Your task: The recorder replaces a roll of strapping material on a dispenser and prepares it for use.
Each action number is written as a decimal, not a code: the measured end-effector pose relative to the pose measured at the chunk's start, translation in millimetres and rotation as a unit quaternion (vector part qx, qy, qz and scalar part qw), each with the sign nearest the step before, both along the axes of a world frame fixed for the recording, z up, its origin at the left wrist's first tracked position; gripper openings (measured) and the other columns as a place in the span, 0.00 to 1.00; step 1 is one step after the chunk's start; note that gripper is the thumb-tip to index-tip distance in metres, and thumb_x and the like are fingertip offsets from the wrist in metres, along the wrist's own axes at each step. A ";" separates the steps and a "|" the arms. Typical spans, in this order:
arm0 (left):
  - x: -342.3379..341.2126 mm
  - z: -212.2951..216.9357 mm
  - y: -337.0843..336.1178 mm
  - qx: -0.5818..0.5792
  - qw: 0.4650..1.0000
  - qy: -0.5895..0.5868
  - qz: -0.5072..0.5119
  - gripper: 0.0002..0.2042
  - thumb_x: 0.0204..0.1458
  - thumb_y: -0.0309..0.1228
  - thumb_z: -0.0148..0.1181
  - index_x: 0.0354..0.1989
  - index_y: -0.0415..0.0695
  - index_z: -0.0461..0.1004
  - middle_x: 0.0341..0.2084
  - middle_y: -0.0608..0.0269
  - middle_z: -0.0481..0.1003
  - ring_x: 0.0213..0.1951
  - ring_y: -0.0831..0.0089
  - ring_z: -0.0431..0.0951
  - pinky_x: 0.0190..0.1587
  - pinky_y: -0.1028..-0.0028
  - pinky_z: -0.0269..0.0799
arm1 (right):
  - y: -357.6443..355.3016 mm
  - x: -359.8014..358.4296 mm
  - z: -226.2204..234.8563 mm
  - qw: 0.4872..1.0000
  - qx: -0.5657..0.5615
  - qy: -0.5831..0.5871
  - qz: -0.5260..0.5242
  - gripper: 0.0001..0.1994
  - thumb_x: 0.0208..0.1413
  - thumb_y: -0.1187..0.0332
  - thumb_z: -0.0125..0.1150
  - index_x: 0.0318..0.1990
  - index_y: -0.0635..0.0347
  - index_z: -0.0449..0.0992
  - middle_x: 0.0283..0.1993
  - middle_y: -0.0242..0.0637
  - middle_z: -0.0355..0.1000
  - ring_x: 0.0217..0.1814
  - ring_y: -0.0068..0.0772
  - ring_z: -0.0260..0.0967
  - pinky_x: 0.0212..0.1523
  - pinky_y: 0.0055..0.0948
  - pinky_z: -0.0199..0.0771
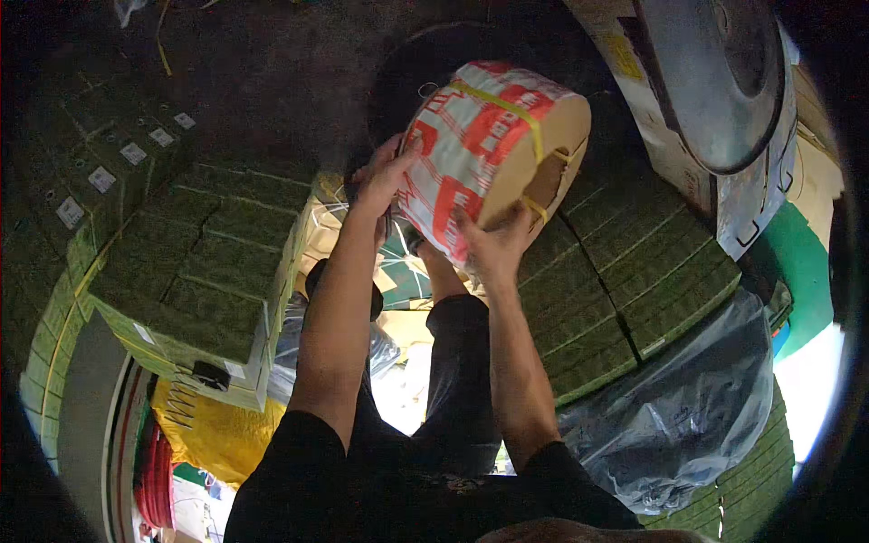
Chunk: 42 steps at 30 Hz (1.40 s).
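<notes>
A thick round roll [480,136] is held up in front of me, tilted, between my two hands. Red-and-white printed wrap covers its rim, and its brown cardboard side with a hole in the middle faces right. Yellow straps [502,107] run across the rim and through the hole. My left hand [382,184] presses against the roll's left side, its fingers partly hidden behind it. Lower down, my right hand [498,242] grips the near lower edge, thumb on the printed wrap and fingers at the cardboard side. What the roll contains is hidden.
Strapped stacks of green boxes [204,244] stand on the left, and more green boxes [625,281] on the right. Clear plastic sheeting [670,407] drapes near the right stack. A yellow sack [213,430] lies lower left. A large grey rounded object [724,81] stands upper right.
</notes>
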State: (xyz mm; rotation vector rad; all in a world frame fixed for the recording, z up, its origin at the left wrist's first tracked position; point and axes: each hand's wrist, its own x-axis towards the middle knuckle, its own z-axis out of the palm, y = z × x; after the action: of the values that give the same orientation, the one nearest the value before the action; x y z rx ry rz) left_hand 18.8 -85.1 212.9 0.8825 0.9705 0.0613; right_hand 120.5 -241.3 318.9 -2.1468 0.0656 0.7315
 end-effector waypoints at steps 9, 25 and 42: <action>-53.8 -144.5 -19.1 -0.119 0.953 -0.030 0.277 0.31 0.63 0.52 0.49 0.69 0.47 0.58 0.62 0.62 0.66 0.62 0.66 0.65 0.61 0.66 0.63 | 70.6 -36.0 -91.0 0.972 -0.135 -0.065 0.181 0.48 0.27 0.56 0.81 0.56 0.71 0.62 0.46 0.52 0.67 0.51 0.57 0.63 0.53 0.47 0.64; -69.0 -278.6 8.5 0.124 0.931 0.336 -0.069 0.40 0.56 0.65 0.48 0.63 0.39 0.64 0.50 0.45 0.73 0.54 0.54 0.71 0.58 0.59 0.65 | 99.2 -52.8 -172.4 0.956 -0.137 -0.190 0.179 0.49 0.27 0.57 0.79 0.57 0.74 0.57 0.50 0.54 0.61 0.55 0.57 0.56 0.54 0.51 0.56; -27.3 -24.2 -17.4 0.200 0.901 0.385 -0.004 0.26 0.62 0.49 0.52 0.51 0.34 0.74 0.43 0.49 0.78 0.45 0.58 0.77 0.48 0.60 0.69 | 65.4 42.0 -39.3 0.973 -0.058 -0.117 0.193 0.50 0.32 0.57 0.75 0.64 0.71 0.56 0.50 0.59 0.70 0.53 0.58 0.70 0.54 0.43 0.71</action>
State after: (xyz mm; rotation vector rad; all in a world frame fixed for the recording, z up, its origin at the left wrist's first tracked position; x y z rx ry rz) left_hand -8.5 -102.6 188.6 1.3328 1.7345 -0.1104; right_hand 162.5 -175.9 279.6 -2.3735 -0.4546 0.6983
